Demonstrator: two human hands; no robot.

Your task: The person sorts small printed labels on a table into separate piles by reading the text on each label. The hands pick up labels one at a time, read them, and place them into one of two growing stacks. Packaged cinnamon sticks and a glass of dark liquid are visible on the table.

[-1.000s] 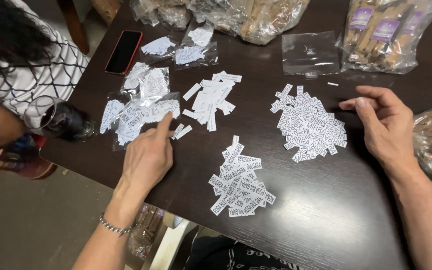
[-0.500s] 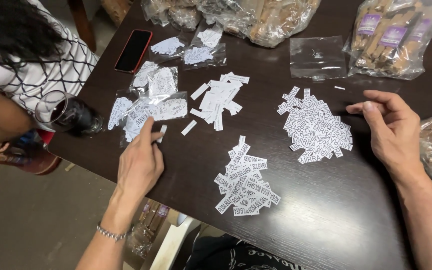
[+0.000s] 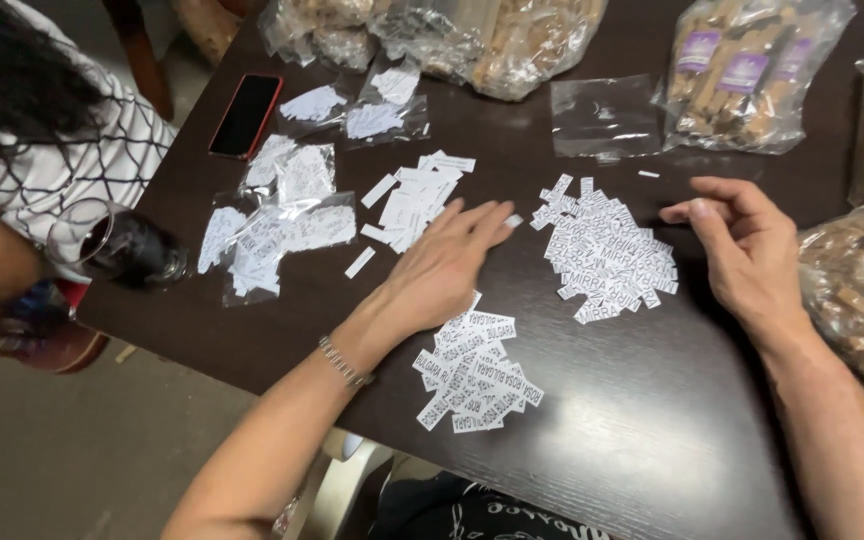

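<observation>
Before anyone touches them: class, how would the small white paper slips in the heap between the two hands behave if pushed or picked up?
The heap of paper slips looks thin and flat, so each slip is probably very light and floppy. Lying loose and overlapping on the smooth dark table, they would likely slide and scatter when pushed. Pinching up one alone may be fiddly.

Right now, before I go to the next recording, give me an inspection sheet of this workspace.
Surface: dark table, glossy.
Job's things: three loose piles of white paper slips: middle pile, right pile, near pile.
Clutter: clear bags of slips, red-cased phone, dark drinking glass, empty clear bag, bagged goods along the far edge.
Hands: left hand flat, fingers between middle and right piles; right hand beside right pile, holding nothing.
Cables: nothing seen.
Surroundings: another person's patterned sleeve at left.
</observation>
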